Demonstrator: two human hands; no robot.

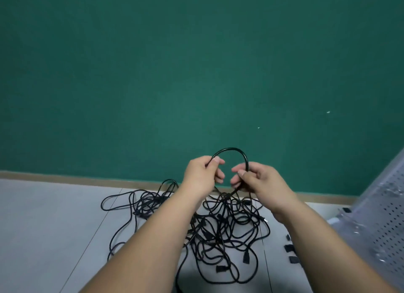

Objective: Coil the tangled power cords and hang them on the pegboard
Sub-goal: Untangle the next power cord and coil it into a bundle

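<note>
**Head view (the only view)**

- **Power cords** [220, 227]: black, several, in one loose tangle on the floor at lower centre of the frame. Strands trail out to the left. A few plug ends show among the loops.
- **Raised cord** [231, 148]: one black strand lifted out of the heap. It forms a small arch between the two hands at centre frame, and its lower run drops back into the tangle.
- **Left hand** [201, 174]: thumb and fingers pinch the left foot of the arch.
- **Right hand** [256, 180]: fingers curled round the right foot of the arch, thumb on top. The two hands are near each other but not touching.
- **Pegboard** [387, 205]: pale perforated panel at the lower right edge, tilted, with what looks like clear wrap on it. No cord hangs on it.
- **Black tabs** [289, 248]: small dark pieces in a row on the floor just left of the pegboard, possibly cable ties.
- **Surroundings**: green wall [196, 63], tan skirting [87, 176], grey floor tiles [54, 216].

**Step in hand (judged):** an early stage, either making the first loop of a coil or freeing one cord from the heap.

**Next move (judged):** calls for drawing more of this strand clear of the others without tightening knots, then laying even loops into one hand.

**Writing:** no brand, label or lettering is readable.
</note>
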